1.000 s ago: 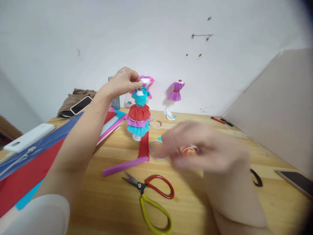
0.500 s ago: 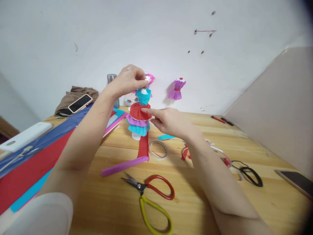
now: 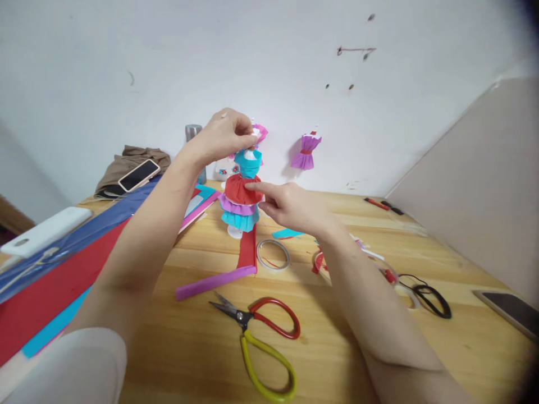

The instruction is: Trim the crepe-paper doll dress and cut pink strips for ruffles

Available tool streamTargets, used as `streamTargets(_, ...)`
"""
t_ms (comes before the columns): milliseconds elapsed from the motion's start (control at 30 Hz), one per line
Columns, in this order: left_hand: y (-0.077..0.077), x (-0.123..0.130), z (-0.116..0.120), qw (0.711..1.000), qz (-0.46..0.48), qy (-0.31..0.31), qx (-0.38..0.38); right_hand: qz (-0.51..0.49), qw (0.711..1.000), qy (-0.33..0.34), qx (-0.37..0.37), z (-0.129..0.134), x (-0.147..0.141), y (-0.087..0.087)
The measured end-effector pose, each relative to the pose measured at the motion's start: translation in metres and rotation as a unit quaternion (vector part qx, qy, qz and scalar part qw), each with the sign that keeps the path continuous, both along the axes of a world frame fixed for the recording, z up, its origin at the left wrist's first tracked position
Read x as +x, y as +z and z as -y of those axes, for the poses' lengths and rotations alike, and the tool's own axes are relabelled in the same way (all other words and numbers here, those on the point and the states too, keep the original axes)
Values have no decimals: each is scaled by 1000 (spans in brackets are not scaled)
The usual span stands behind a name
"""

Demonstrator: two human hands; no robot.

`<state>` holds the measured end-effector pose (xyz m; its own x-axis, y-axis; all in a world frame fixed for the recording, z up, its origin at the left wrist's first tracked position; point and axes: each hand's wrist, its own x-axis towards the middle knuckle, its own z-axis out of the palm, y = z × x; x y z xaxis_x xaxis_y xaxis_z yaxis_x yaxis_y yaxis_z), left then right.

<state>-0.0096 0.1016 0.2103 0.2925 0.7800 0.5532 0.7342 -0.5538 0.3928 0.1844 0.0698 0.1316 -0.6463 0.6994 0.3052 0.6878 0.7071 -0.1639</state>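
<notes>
A small dress form (image 3: 247, 165) wears a crepe-paper dress with a teal bodice and red, purple and teal ruffled layers. My left hand (image 3: 229, 130) pinches the form at its neck, holding it upright above the table. With the index finger stretched out, my right hand (image 3: 290, 206) touches the red ruffle (image 3: 241, 191) from the right; its other fingers are curled. Below the dress lie a red paper strip (image 3: 247, 251), a rolled purple paper strip (image 3: 214, 282) and a roll of tape (image 3: 273, 255). Scissors (image 3: 242, 318) with red and yellow handles lie spread in front.
A purple paper dress (image 3: 306, 152) stands by the wall, and a pink one (image 3: 261, 133) is partly hidden behind my left hand. Sheets of coloured paper (image 3: 76, 266), a phone (image 3: 138, 175) and brown cloth (image 3: 126, 163) fill the left. A black cord (image 3: 432, 300) and another phone (image 3: 511, 310) lie right.
The view has shifted slightly. Both hands keep nearly the same place on the dress form, with the right index finger still on the red ruffle.
</notes>
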Motion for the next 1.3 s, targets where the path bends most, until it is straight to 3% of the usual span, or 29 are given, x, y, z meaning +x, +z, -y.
streamTargets(333, -7, -2, -8, 992, 116, -19, -46, -68, 997, 39, -7, -16, 20, 1)
streamTargets(533, -5, 1, -4, 997, 75, -10, -24, -10, 996, 79, -48, -12, 14, 1)
streamTargets(733, -9, -3, -11, 995, 97, -17, -32, 56, 997, 52, -21, -13, 2, -7)
streamTargets(1100, -9, -8, -16, 999, 39, -36, 6, -78, 989, 107, -62, -18, 25, 2)
streamTargets(1300, -2, -12, -11, 999, 23, -26, 17, -61, 990, 106, -72, -17, 25, 3)
